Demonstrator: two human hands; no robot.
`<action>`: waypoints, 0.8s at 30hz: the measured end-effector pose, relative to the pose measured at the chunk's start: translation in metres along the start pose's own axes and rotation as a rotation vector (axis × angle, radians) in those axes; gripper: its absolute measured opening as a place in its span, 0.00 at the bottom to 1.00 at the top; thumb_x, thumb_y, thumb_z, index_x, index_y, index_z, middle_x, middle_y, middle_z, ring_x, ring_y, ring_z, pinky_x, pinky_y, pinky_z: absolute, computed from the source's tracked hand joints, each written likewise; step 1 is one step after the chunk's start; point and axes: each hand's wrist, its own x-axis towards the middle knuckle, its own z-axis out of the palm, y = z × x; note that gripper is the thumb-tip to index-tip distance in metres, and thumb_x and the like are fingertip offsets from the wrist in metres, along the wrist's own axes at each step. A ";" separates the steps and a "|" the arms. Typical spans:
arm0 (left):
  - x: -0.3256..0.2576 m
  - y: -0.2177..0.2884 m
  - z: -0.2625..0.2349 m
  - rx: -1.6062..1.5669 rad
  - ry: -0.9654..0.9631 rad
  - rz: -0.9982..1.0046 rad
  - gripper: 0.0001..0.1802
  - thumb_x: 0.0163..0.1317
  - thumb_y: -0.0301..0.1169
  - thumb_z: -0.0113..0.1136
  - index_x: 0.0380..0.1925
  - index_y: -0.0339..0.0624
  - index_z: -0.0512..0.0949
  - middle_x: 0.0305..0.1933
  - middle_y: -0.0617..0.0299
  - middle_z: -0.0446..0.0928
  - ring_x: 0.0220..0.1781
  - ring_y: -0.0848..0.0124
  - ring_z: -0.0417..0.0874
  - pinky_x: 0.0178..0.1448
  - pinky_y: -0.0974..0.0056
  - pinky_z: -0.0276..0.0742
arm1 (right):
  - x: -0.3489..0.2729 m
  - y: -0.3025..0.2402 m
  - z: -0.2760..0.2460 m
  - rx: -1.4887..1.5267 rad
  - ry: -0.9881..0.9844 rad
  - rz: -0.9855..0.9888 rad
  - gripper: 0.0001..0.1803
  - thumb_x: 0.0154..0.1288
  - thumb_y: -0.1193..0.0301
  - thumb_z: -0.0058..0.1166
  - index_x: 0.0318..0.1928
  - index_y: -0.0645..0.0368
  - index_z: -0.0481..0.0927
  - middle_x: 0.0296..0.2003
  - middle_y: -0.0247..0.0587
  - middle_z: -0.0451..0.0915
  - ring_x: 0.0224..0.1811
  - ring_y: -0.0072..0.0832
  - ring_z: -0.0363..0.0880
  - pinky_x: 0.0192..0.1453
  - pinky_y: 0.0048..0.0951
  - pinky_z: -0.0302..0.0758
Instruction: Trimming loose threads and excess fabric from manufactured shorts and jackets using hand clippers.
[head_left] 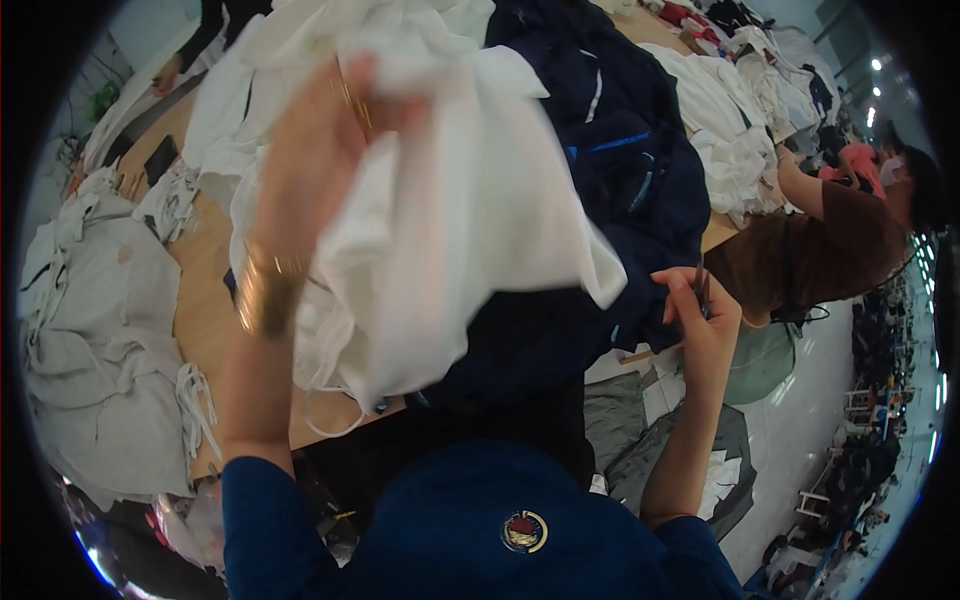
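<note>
My left hand [325, 140], smeared by motion and with gold bands at its wrist, is raised over the table. It is closed on a white garment [500, 190], whose cloth hangs in front of me in loose folds. A thin white cord loops down from it near the table edge. To the right, my right hand [705, 315] is held apart from the white cloth, fingers curled around small dark thread snips [702, 285]. Behind and below the white garment lies a pile of navy garments [640, 130] with blue and white trim.
Grey-white garments [100, 340] cover the left of the wooden table [205, 270]. More white clothes [720, 120] lie at the far right. Beside them a co-worker in brown [810, 245] leans over the table. Another person's hand [168, 75] shows at the far left. Dark bags [690, 460] lie on the floor.
</note>
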 end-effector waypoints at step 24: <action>-0.153 -0.007 0.006 1.412 -0.240 0.005 0.41 0.43 0.38 0.71 0.61 0.53 0.64 0.64 0.55 0.59 0.67 0.55 0.59 0.66 0.53 0.56 | -0.030 0.020 0.127 0.110 -0.466 -0.246 0.06 0.53 0.76 0.60 0.28 0.64 0.76 0.23 0.34 0.68 0.25 0.21 0.66 0.30 0.22 0.62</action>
